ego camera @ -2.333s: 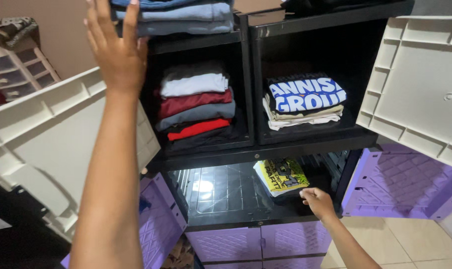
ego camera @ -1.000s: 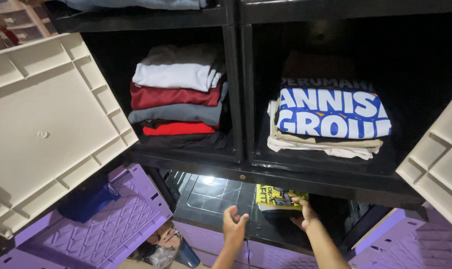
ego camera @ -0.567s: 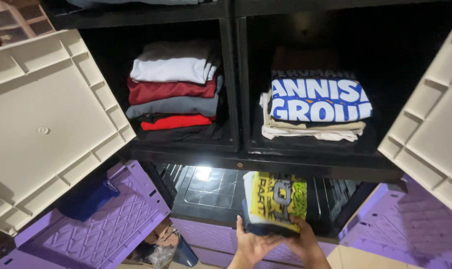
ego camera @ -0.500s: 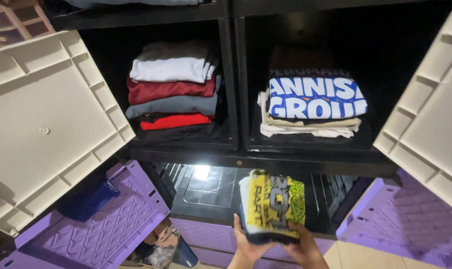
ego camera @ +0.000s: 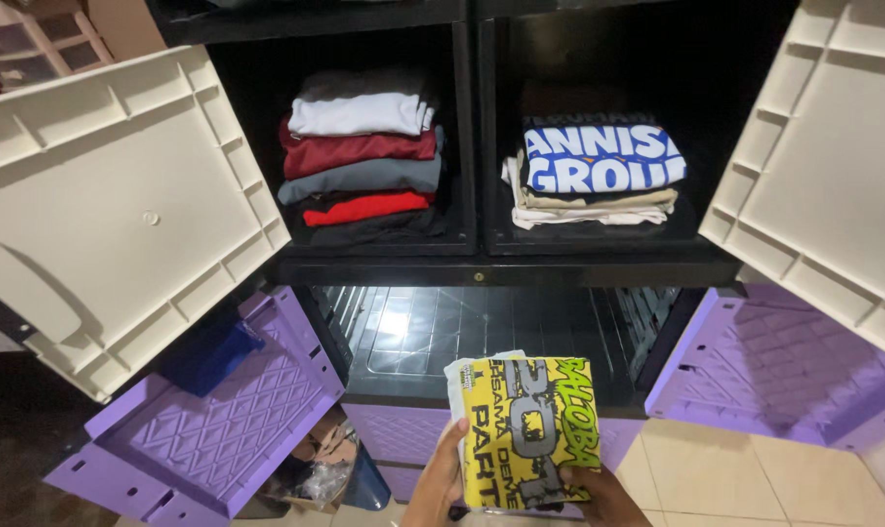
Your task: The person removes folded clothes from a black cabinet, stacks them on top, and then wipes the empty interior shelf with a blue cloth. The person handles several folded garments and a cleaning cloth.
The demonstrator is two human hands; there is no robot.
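A folded yellow shirt (ego camera: 525, 429) with black and green print sat at the bottom centre of the frame, its long axis running up and down, top edge toward the cabinet and printed face up. The left hand (ego camera: 441, 478) clamped its left edge, thumb on top; the right hand (ego camera: 599, 490) gripped the lower right corner from beneath, mostly hidden. Both reached up from the bottom edge. Just above lay the black lower compartment (ego camera: 482, 337), bare, with purple doors (ego camera: 223, 420) swung wide to either side. Higher, two stacks of folded clothes (ego camera: 364, 156) and (ego camera: 594, 171) filled the upper cubbies between open cream doors (ego camera: 120, 205)
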